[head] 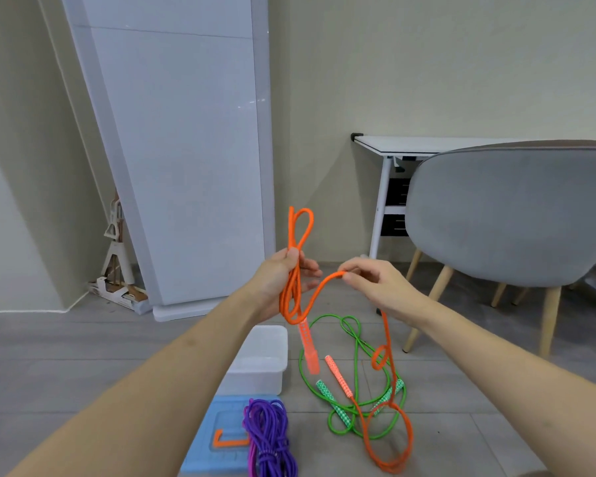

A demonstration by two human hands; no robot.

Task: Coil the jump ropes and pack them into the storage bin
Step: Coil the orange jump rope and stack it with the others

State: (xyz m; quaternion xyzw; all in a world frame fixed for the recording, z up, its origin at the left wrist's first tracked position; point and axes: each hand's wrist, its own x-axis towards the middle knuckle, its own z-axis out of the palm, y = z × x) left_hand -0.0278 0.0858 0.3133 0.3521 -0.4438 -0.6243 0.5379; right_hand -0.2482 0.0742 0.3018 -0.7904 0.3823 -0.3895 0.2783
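Gripping folded loops of the orange jump rope (295,287), the left hand (283,277) holds them upright. The right hand (379,284) pinches its trailing strand above the floor's green jump rope (355,373).

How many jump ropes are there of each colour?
Orange rope: 1
Green rope: 1
Purple rope: 1
Total: 3

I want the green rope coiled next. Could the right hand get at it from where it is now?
Probably not yet: the right hand is pinching the orange rope, though nothing covers the green rope on the floor below.
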